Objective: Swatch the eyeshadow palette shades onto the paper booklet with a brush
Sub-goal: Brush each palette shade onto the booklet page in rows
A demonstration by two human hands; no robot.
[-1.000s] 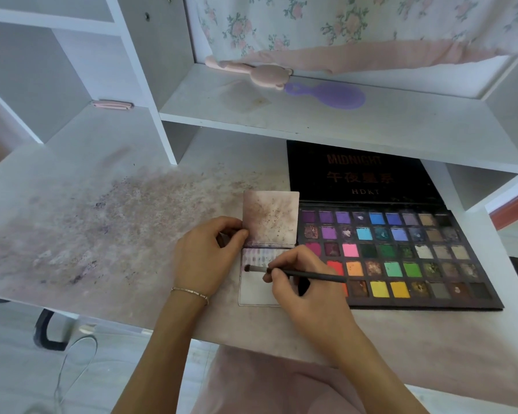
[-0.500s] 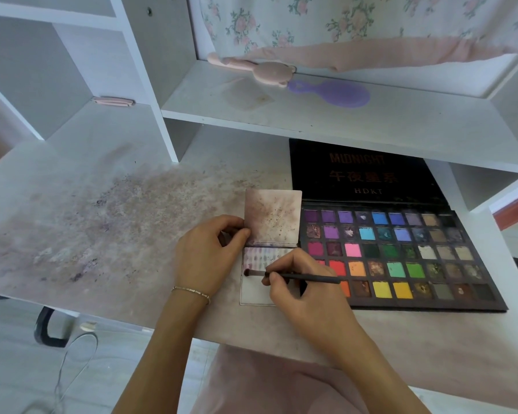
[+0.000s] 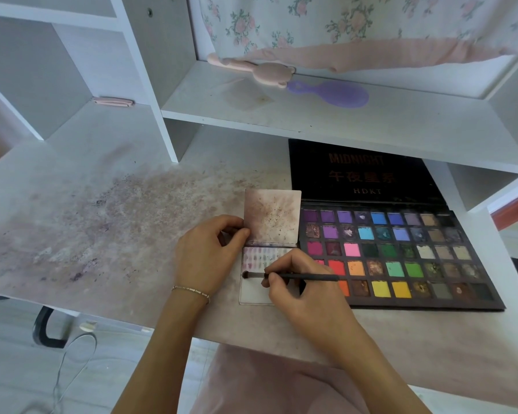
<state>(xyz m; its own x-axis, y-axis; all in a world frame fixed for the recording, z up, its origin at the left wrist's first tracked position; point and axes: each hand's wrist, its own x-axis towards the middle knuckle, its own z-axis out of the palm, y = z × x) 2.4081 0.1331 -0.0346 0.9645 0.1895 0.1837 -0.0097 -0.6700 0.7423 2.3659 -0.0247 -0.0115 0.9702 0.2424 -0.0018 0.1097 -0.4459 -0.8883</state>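
We are pinching the thin black brush [image 3: 299, 276] in our right hand [image 3: 304, 289], dragging its tip, just beyond the grip, lightly across the small white paper booklet [image 3: 256, 289] while our left hand [image 3: 205, 255] is holding the stained cover up.

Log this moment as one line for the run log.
step: swatching | right hand: holds brush, tip on booklet | left hand: pinches booklet flap | palette: open

Both forearms rise from the bottom edge to mid-frame, left hand [image 3: 207, 254] pinching with curled fingers, right hand [image 3: 299, 282] likewise curled.
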